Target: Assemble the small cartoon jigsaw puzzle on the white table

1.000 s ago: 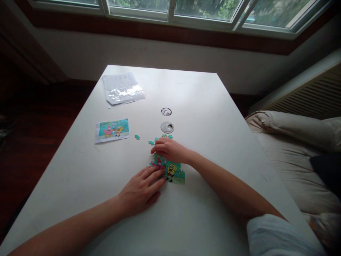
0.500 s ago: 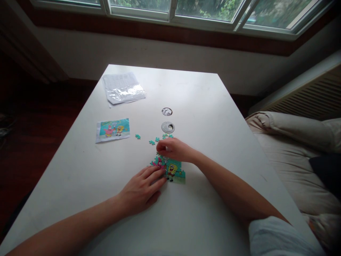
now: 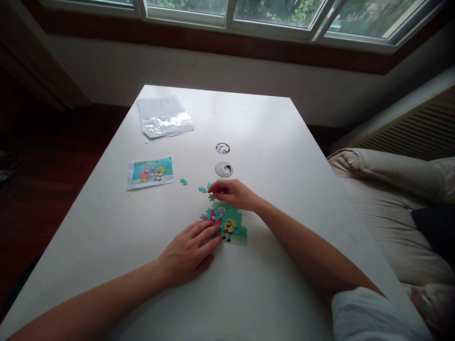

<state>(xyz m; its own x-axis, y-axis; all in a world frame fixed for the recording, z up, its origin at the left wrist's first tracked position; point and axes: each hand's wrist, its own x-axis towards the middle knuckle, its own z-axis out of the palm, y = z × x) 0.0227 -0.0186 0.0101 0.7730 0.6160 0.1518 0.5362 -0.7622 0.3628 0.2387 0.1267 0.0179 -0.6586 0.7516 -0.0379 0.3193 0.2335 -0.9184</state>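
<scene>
My left hand (image 3: pixel 192 251) lies with spread fingers on the lower left of a partly joined jigsaw puzzle (image 3: pixel 231 220). Its fingertips cover part of the pink starfish figure; the yellow sponge figure and the grey-green figure show. Above the puzzle's top edge is my right hand (image 3: pixel 232 193), index finger stretched out and thumb a little below it. Right under these fingertips sits a small green puzzle piece (image 3: pixel 211 197). Another loose piece (image 3: pixel 202 189) is just left of the index fingertip. More pieces are partly hidden behind the right hand.
A single puzzle piece (image 3: pixel 183 181) lies apart to the left, beside a picture card (image 3: pixel 151 173) with the same figures. Papers in a clear plastic sleeve (image 3: pixel 165 118) rest at the far left of the white table (image 3: pixel 270 142). Two round cable holes, one with a grey cover (image 3: pixel 223 169), are beyond the pieces.
My right hand has moved slightly up from the puzzle's top edge, and the small green piece is farther from the puzzle too. Its fingers look less curled. My left hand has stayed put.
</scene>
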